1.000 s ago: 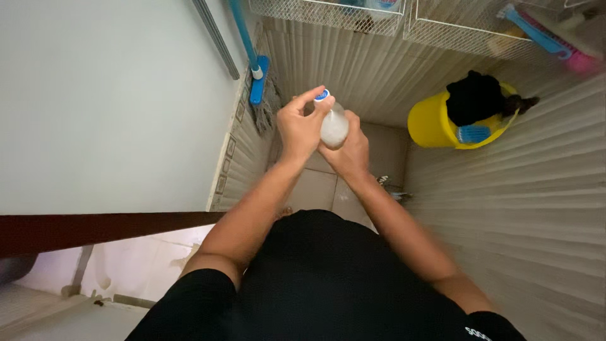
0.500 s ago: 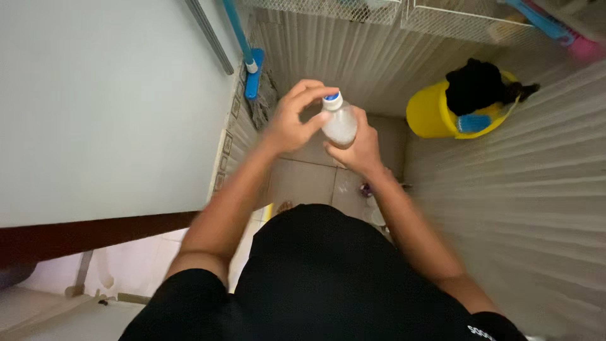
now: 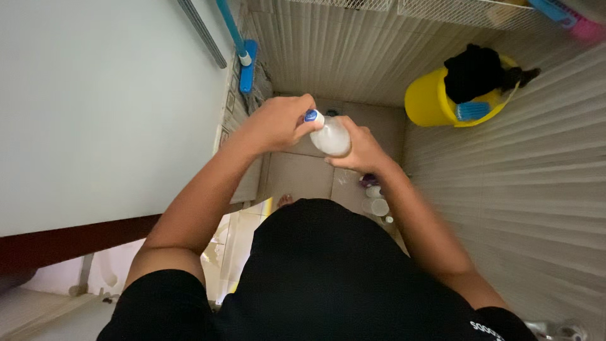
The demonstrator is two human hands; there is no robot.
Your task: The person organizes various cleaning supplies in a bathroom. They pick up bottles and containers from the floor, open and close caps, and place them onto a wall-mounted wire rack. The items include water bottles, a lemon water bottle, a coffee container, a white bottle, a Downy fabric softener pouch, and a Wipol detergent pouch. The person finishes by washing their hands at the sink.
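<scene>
You hold one clear bottle (image 3: 331, 136) of pale liquid in front of your chest, above the tiled floor (image 3: 297, 173). Your right hand (image 3: 361, 150) wraps its body from below, fingers pressed around it. Your left hand (image 3: 278, 122) pinches its single blue cap (image 3: 310, 116) between thumb and fingers. One yellow bucket (image 3: 429, 104) stands in the corner with one dark cloth (image 3: 472, 72) and one blue brush (image 3: 472, 111) in it. One blue mop (image 3: 245, 63) leans against the wall.
</scene>
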